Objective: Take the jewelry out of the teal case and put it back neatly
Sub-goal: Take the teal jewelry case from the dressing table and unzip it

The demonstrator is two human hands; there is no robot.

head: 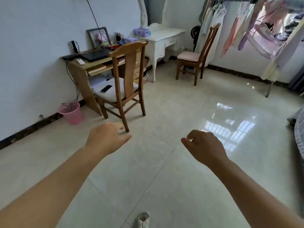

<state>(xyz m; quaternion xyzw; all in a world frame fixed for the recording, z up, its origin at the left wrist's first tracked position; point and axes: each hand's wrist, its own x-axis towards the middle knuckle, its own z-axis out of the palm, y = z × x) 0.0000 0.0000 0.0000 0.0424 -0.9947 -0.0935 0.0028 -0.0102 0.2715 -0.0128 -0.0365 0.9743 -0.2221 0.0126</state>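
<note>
Teal case: cannot be made out among the small items on the furniture far ahead of the hands; no jewelry can be picked out either.
Left hand (107,139): stretched forward over the tiled floor (164,170), fingers loosely curled, holding nothing.
Right hand (204,146): level with the left and well apart from it, fingers loosely bent, thumb forward, holding nothing.
Wooden chair (127,79): just beyond the left hand, its back toward the camera; a dark phone (106,88) lies on its pale seat cushion.
Wooden desk (85,63): beyond that chair, against the wall, carrying a closed laptop (97,55), a white remote (80,61) and a framed picture (98,37).
Pink bin (71,112): on the floor, ahead and to the left of the left hand.
White dressing table (162,40): far ahead, between the two hands' lines, with a mirror and a lilac box (142,32) on top.
Second chair (198,53): far beyond the right hand, pink cushioned.
Clothes rail (256,27): far ahead to the right, hung with pale garments.
</note>
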